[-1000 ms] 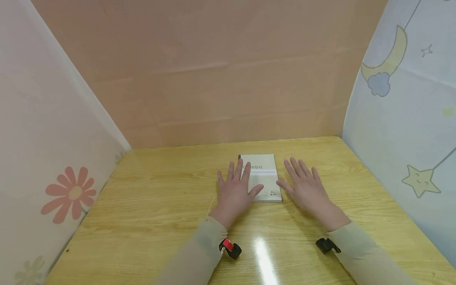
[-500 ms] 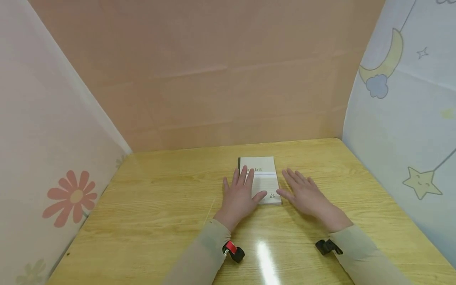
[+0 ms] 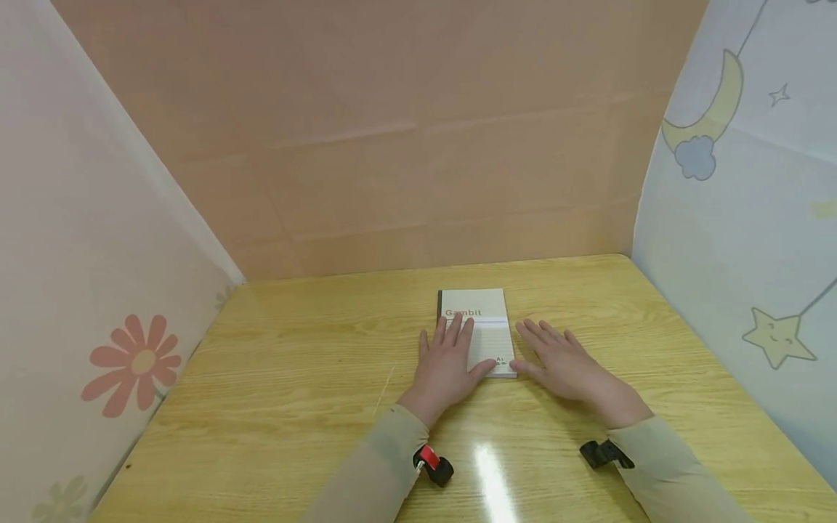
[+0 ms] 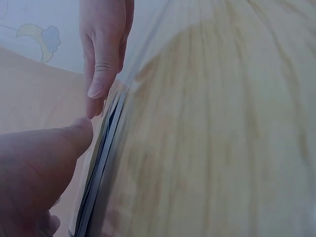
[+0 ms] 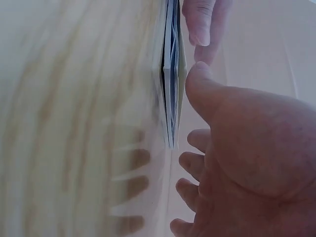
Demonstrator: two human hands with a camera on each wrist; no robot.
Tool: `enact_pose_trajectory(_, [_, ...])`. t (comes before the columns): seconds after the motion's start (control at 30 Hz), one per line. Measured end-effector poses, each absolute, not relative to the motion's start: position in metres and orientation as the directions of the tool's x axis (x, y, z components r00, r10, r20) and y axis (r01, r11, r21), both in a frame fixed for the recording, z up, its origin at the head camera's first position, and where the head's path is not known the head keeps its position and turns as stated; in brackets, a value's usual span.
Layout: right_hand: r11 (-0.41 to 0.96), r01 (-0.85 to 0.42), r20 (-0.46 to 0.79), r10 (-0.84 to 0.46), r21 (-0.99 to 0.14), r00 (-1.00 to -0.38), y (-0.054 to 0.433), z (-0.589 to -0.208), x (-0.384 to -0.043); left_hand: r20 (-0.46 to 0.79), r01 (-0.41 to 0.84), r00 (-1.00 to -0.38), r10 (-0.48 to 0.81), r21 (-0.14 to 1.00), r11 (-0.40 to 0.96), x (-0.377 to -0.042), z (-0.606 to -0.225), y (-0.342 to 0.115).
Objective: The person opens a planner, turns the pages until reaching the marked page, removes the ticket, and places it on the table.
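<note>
A pale notebook point(image 3: 487, 338) with a dark spine, "Gambit" printed on its cover, lies flat on the wooden table point(image 3: 294, 378). My left hand point(image 3: 446, 370) is spread palm down over its left and lower part, thumb near the bottom right corner. Just off the right edge is my right hand point(image 3: 565, 367), fingers extended, its thumb tip at the lower right corner. The page edges of the notebook point(image 4: 103, 158) show side-on in the left wrist view, slightly parted. In the right wrist view my right hand point(image 5: 242, 143) holds nothing, its fingers beside the notebook's corner.
A plain orange-brown cloth backdrop point(image 3: 405, 145) stands behind the table. Pale patterned panels rise on both sides, with a flower point(image 3: 137, 363) at left and a star point(image 3: 778, 336) at right. Each sleeve carries a wrist camera, such as the black one point(image 3: 604, 455) at right.
My left hand has slid right and toward me over the notebook, uncovering the printed title. My right hand has shifted slightly toward me, and its fingers are closer together. The notebook lies nearly where it was.
</note>
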State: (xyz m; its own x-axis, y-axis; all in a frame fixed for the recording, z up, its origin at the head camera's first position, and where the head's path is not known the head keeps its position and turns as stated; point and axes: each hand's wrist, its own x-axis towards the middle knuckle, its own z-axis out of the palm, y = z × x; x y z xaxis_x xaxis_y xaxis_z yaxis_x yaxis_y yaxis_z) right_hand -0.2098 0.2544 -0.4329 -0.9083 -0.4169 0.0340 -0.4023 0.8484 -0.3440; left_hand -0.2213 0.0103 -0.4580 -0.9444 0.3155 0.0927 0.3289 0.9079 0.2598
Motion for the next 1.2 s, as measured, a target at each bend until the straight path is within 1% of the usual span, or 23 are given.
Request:
enact_pose_trajectory(0.17, [0.831, -0.424, 0.058, -0.434, -0.361, -0.899, 0.257, -0.436, -0.213, 0.079, 0.328, -0.945, 0.318, 0.262, 0.908, -0.221, -0.460, 0.011])
enact_pose_trajectory(0.3, [0.808, -0.449, 0.089, -0.452, -0.382, -0.888, 0.263, -0.450, -0.221, 0.076, 0.334, -0.943, 0.325, 0.254, 0.908, -0.221, -0.462, 0.011])
enact_pose_trajectory(0.47, [0.791, -0.465, 0.082, -0.474, -0.398, -0.877, 0.266, -0.464, -0.227, 0.070, 0.352, -0.935, 0.346, 0.259, 0.899, -0.220, -0.464, 0.010])
enact_pose_trajectory(0.7, [0.771, -0.467, 0.055, -0.494, -0.433, -0.868, 0.260, -0.454, -0.220, 0.055, 0.353, -0.935, 0.352, 0.273, 0.895, -0.220, -0.465, 0.009])
enact_pose_trajectory(0.93, [0.779, -0.461, 0.034, -0.495, -0.425, -0.868, 0.259, -0.451, -0.219, 0.047, 0.345, -0.937, 0.346, 0.262, 0.901, -0.222, -0.465, 0.009])
enact_pose_trajectory(1.03, [0.778, -0.465, 0.040, -0.497, -0.422, -0.867, 0.259, -0.452, -0.220, 0.053, 0.340, -0.939, 0.339, 0.283, 0.897, -0.223, -0.464, 0.009])
enact_pose_trajectory(1.2, [0.791, -0.449, 0.025, -0.484, -0.416, -0.875, 0.255, -0.443, -0.214, 0.055, 0.329, -0.942, 0.330, 0.331, 0.884, -0.222, -0.464, 0.008])
